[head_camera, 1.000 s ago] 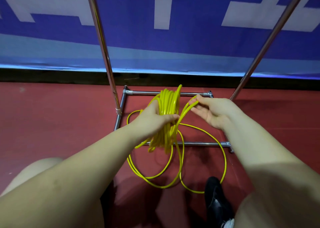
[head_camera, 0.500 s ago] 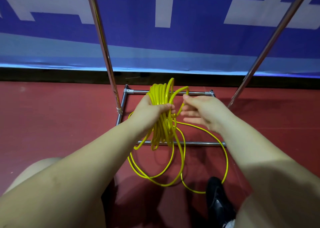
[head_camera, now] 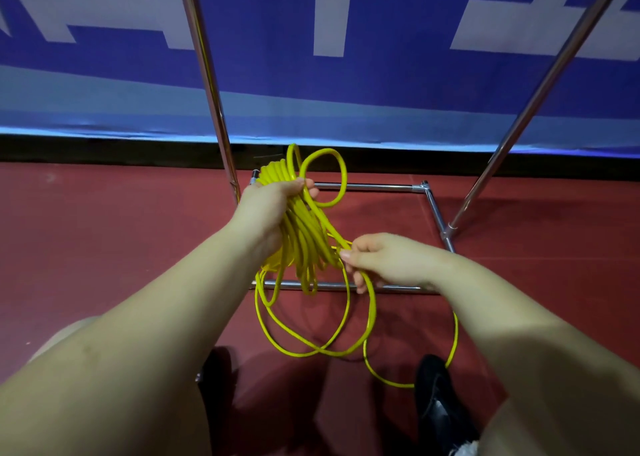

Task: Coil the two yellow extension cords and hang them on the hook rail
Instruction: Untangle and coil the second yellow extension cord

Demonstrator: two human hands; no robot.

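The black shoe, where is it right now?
In the head view the black shoe sits low and right of centre on the red floor, beneath the right forearm, beside the last loose loop of yellow cord.

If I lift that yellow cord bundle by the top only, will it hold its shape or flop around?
Probably flop. The yellow extension cord sags in long loose loops below the left hand, and one loop springs out sideways, so it seems limp but slightly springy. The smooth, shiny jacket may let loops slip; the right hand pinches a strand.

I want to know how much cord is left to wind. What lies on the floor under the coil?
Loose yellow loops trail on the red floor, crossing the rack's chrome base bar. A black shoe covers one stretch.
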